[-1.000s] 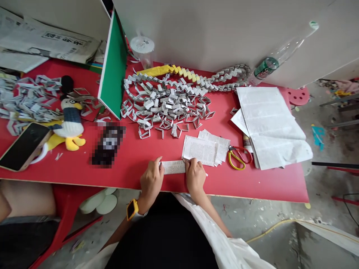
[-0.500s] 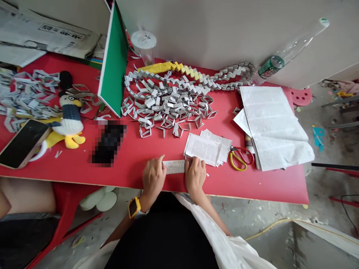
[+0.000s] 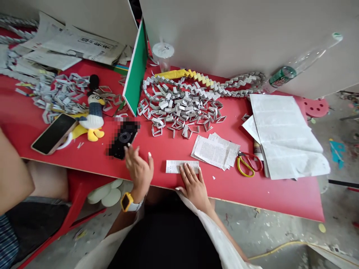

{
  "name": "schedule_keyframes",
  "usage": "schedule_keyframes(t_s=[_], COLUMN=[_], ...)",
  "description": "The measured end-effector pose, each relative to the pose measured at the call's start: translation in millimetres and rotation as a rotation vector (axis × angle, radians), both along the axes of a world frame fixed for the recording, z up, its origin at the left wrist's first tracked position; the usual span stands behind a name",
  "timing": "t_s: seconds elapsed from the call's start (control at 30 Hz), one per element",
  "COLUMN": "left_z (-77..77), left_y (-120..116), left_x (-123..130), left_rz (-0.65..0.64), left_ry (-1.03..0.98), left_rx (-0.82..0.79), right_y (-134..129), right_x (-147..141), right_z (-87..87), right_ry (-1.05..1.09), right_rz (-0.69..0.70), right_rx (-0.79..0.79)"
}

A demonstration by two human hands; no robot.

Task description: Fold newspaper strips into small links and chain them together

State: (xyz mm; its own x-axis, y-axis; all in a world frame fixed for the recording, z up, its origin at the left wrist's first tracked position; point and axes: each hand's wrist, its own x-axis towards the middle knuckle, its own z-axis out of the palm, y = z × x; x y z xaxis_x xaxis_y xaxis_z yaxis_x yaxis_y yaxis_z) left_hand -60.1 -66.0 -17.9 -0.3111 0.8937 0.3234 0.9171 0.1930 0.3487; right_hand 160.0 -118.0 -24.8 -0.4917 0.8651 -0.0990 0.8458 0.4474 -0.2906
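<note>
A narrow folded newspaper strip (image 3: 176,166) lies near the front edge of the red table (image 3: 275,190). My right hand (image 3: 193,185) rests flat with its fingertips on the strip's right end. My left hand (image 3: 138,168), with a yellow watch on the wrist, is off the strip, fingers spread, and touches the lower end of a black phone (image 3: 123,138). Just beyond the strip lies a small stack of cut newspaper pieces (image 3: 215,151). A heap of folded paper links (image 3: 182,106) fills the table's middle.
Yellow-handled scissors (image 3: 248,164) and large newspaper sheets (image 3: 286,136) lie at right. A long paper chain (image 3: 224,84), a plastic bottle (image 3: 291,67), a cup (image 3: 163,52) and a green board (image 3: 136,80) stand behind. At left: a duck toy (image 3: 94,117), another phone (image 3: 53,133), more links, another person's arm (image 3: 12,175).
My left hand let go of the strip and moved left to the black phone. My right hand flattened onto the strip. The camera view swung left.
</note>
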Motion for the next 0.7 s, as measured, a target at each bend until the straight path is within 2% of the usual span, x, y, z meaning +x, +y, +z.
schedule_keyframes(t_s=[0.13,0.23,0.27,0.33,0.4,0.43,0.47,0.5,0.53,0.63,0.7], left_z=[5.0,9.0,10.1,11.4,11.0,10.0,8.4,6.2,3.5,-6.4,-12.7], left_y=[7.4,2.1,-2.5,-14.4,-26.9,-32.1,-35.9,-38.2,-39.0,-35.4,-32.5], left_x=[-22.9,-14.9,-8.1,8.6,23.9,28.7,30.7,29.4,24.7,-3.7,-25.0], left_rz=[0.043,-0.059,-0.152,-0.438,-0.724,-0.806,-0.832,-0.784,-0.67,-0.16,0.033], left_ry=[-0.001,0.005,0.002,0.014,0.072,0.107,0.138,0.154,0.147,0.015,-0.079], left_rx=[-0.047,0.059,0.101,0.115,0.015,-0.05,-0.097,-0.107,-0.079,0.155,0.229], right_y=[0.3,0.4,0.5,0.7,1.0,1.1,1.1,1.0,0.9,0.6,0.8], right_x=[-0.5,-1.1,-1.2,-1.4,-1.5,-1.5,-1.6,-1.6,-1.6,-1.8,-2.1], right_z=[1.1,2.1,2.5,3.2,4.0,4.3,4.4,4.5,4.5,3.9,3.5], right_ry=[0.008,0.018,0.021,0.023,0.025,0.027,0.029,0.031,0.033,0.031,0.025], right_rz=[-0.008,-0.008,-0.008,-0.009,-0.01,-0.01,-0.01,-0.01,-0.011,-0.016,-0.015], right_rx=[0.004,0.002,0.0,-0.006,-0.007,-0.006,-0.005,-0.001,0.003,0.022,0.036])
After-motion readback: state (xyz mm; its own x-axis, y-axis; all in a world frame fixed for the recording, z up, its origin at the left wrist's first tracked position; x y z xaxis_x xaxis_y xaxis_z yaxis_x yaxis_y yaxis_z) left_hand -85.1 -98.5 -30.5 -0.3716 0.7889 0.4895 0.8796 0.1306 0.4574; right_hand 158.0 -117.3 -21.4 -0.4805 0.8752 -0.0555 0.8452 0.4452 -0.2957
